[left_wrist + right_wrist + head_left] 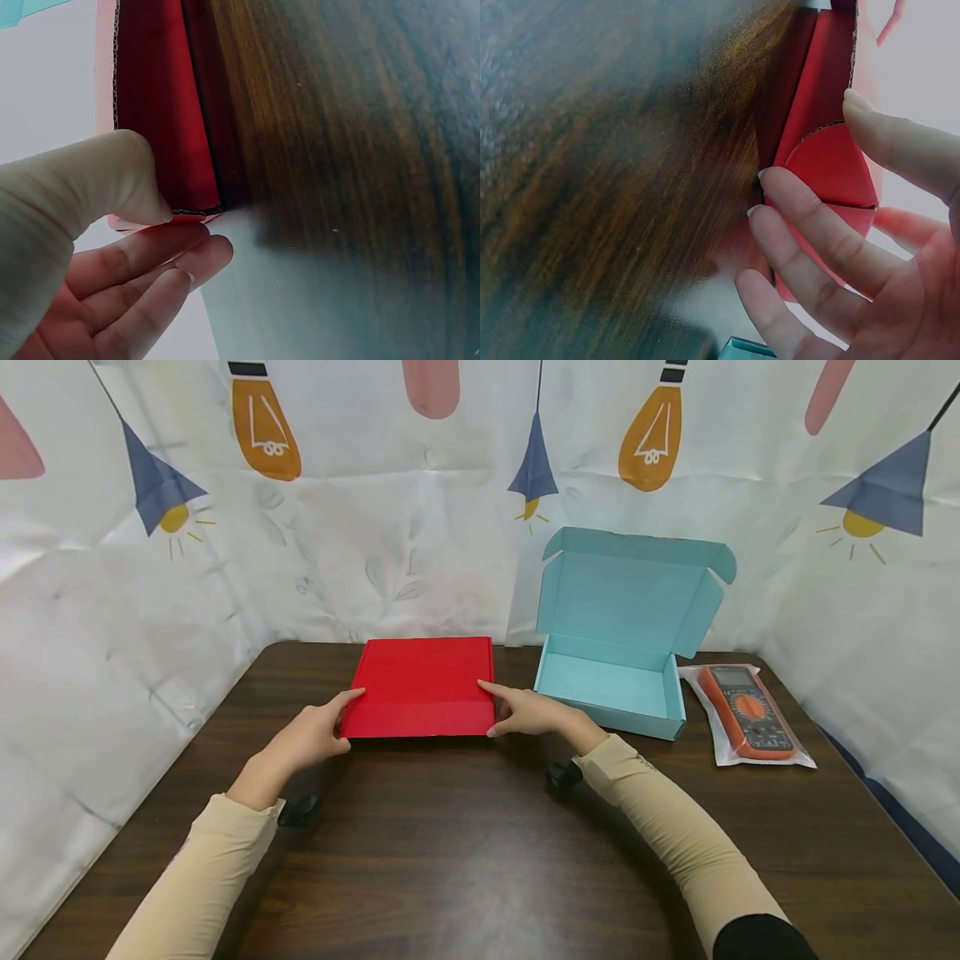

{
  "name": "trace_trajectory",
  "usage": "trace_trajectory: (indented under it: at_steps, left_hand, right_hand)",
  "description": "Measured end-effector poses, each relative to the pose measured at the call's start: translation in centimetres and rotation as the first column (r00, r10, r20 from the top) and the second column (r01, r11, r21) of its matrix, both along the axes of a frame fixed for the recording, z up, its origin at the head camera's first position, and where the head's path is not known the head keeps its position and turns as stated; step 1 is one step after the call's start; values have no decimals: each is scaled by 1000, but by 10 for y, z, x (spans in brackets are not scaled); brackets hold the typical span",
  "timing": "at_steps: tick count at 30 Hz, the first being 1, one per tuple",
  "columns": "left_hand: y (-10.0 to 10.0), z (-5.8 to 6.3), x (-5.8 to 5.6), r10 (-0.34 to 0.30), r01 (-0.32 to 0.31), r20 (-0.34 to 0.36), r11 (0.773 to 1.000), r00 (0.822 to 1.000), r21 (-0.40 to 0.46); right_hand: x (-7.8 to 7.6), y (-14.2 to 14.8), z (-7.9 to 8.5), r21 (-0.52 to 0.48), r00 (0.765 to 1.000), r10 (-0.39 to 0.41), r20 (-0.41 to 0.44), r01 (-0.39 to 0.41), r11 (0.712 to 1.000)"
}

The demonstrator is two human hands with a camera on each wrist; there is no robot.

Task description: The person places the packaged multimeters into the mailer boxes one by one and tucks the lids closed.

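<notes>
A flat red cardboard box (423, 685) lies on the dark wooden table, its lid down over it. At its left near corner my left hand (311, 733) grips the edge; the left wrist view has the bent thumb (142, 176) on the corrugated corner and curled fingers beside it. Along the right side lies my right hand (534, 712), fingers spread and fairly straight. Its thumb (874, 124) touches the lid's edge, and its fingertips reach across a rounded red flap (832, 161). The inside of the box is mostly hidden.
To the right stands a light blue cardboard box (607, 681) with its lid raised. Beyond it, an orange multimeter (750, 710) lies in a clear plastic bag. A printed white curtain (375, 527) hangs behind the table (420, 843).
</notes>
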State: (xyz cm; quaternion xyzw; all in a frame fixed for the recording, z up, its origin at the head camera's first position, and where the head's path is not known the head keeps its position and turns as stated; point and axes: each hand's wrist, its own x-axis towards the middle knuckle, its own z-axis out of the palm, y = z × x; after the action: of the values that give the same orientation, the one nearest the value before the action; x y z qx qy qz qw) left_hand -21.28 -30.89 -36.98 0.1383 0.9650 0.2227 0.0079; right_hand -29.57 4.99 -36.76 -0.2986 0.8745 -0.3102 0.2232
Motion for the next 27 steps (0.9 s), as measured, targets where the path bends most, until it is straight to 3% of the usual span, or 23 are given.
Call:
trace_trajectory:
  at_steps: [12, 19, 27]
  left_hand:
    - [-2, 4, 4, -22, 22, 2, 1000, 1000, 14]
    - [1, 4, 3, 32, -33, 26, 999, 999, 40]
    - [-2, 4, 4, 46, -49, 58, 997, 997, 60]
  right_hand:
    - [1, -1, 2, 1, 1000, 11, 23, -11, 1000]
    - [0, -1, 3, 26, 999, 32, 4, -32, 999]
    - [-3, -5, -2, 83, 999, 18, -50, -14, 996]
